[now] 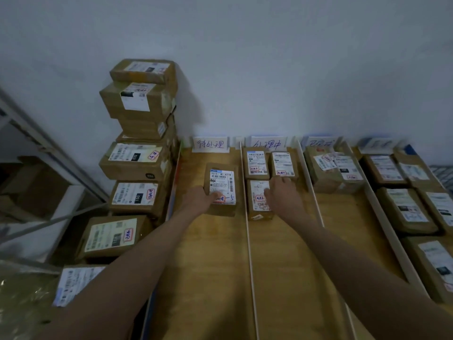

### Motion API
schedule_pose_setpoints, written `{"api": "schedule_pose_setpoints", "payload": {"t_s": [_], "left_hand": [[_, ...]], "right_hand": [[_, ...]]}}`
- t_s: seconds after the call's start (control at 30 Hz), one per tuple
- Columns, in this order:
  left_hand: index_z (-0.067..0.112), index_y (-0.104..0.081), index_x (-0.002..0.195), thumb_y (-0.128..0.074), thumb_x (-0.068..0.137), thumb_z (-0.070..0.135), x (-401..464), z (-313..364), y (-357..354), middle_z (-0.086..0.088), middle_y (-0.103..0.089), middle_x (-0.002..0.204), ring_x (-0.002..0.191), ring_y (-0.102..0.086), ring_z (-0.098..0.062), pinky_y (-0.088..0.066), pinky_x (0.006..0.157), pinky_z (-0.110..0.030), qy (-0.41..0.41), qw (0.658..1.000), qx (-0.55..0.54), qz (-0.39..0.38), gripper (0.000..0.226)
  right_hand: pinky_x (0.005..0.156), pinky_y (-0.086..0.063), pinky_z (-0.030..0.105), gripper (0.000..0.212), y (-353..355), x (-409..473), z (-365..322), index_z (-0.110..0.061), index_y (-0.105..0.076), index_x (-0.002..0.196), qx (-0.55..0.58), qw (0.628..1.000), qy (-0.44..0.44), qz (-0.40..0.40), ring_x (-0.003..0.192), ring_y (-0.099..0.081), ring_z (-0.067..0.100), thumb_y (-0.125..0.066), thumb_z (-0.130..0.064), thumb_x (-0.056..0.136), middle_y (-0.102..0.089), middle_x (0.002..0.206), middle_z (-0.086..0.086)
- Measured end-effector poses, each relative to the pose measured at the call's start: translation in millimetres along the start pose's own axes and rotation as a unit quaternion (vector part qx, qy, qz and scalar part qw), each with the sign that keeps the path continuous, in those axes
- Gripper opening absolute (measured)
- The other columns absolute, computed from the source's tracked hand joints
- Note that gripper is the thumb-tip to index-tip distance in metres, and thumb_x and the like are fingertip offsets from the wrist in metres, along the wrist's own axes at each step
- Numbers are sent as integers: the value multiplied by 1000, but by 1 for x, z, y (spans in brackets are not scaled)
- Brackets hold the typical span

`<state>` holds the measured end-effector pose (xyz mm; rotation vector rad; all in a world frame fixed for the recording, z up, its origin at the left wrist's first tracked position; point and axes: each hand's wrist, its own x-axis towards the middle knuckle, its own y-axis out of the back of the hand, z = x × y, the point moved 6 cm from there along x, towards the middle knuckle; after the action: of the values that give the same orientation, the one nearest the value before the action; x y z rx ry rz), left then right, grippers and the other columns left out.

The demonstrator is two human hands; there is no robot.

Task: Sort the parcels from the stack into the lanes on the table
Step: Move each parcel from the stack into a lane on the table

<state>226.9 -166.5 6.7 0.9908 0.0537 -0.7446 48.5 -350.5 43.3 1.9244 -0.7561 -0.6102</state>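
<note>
Nearest, the left hand (199, 198) grips a parcel (221, 188) lying alone in the first lane (196, 253); the right hand (282, 192) rests with relaxed fingers on the near box (258, 200) of three in the second lane; farther right, two lanes hold many more; by the wall, the stack (139, 133) stands tall, so I judge much sorting remains.

I see a pale, unmarked wall (269, 69) filling the upper half of the view, directly behind the work area. At the left edge, a metal shelving frame (36, 143) runs diagonally, its grey bars crossing one another. Behind those bars sits a dim brown shape (36, 187), possibly a cardboard carton; the view there is too dark and blurred to confirm.
</note>
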Motion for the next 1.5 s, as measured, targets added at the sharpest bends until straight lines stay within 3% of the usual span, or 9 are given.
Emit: {"api": "schedule_pose_setpoints", "payload": {"t_s": [0.2,0.37,0.5,0.9,1.07,1.2,1.27,1.37,1.5], "left_hand": [[14,-68,114,-60,87,63,82,3,-13,-4,-69,107,87,-62,-20,-40,59,-27,13,1000,-2,-3,56],[16,-70,108,-62,83,66,143,-2,-36,-3,-71,104,88,-66,-23,-51,68,-33,46,999,-27,13,57],[11,-68,106,-61,85,63,178,-7,-53,-3,-68,104,91,-64,-25,-47,66,-31,53,999,-8,11,57],[10,-49,132,-54,96,48,232,7,-81,-9,-61,130,110,-61,-31,-46,75,-34,62,998,-30,3,52],[9,-34,143,-48,99,45,206,24,-64,-12,-53,136,118,-53,-32,-45,83,-39,16,998,25,52,59],[12,-43,133,-43,98,44,156,42,-35,-9,-54,127,113,-50,-26,-41,88,-38,-114,979,124,118,48],[13,-45,134,-39,98,46,126,47,-22,-8,-52,130,117,-48,-25,-39,98,-40,-142,962,188,138,50],[13,-34,148,-34,99,49,75,47,-9,-10,-36,152,142,-29,-27,-23,117,-42,-144,950,245,128,61],[17,-24,155,-30,101,53,3,40,4,-6,-20,162,150,-12,-26,-9,122,-42,-134,940,285,133,66]], "right_hand": [[93,-50,42,32,-1,50,3,-12,-52,122,-56,997,28,37,115,-50,24,-48,-28,95,-52,126,8],[89,-50,42,30,-15,79,13,-11,-51,122,-53,997,11,47,110,-53,26,-53,-25,96,-53,123,9],[94,-49,43,33,-30,95,21,-13,-48,128,-54,998,6,38,115,-50,23,-50,-26,97,-51,127,7],[92,-47,34,27,-53,100,50,-15,-51,123,-64,997,-11,40,117,-51,21,-51,-29,100,-53,126,5],[97,-46,36,35,-40,94,47,-16,-48,132,-73,997,-10,28,123,-49,21,-49,-30,100,-52,133,4],[103,-44,40,39,-18,86,29,-14,-46,135,-83,996,-6,37,127,-46,24,-48,-29,100,-49,138,6],[111,-37,42,46,-6,76,17,-15,-40,143,-81,996,-2,42,136,-40,25,-46,-32,100,-42,148,7],[115,-32,45,47,7,55,-1,-17,-38,144,-72,996,18,47,140,-36,26,-43,-36,101,-41,149,6],[111,-35,48,44,21,15,-21,-19,-43,140,-78,994,43,58,134,-42,28,-40,-36,100,-47,144,7]]}}
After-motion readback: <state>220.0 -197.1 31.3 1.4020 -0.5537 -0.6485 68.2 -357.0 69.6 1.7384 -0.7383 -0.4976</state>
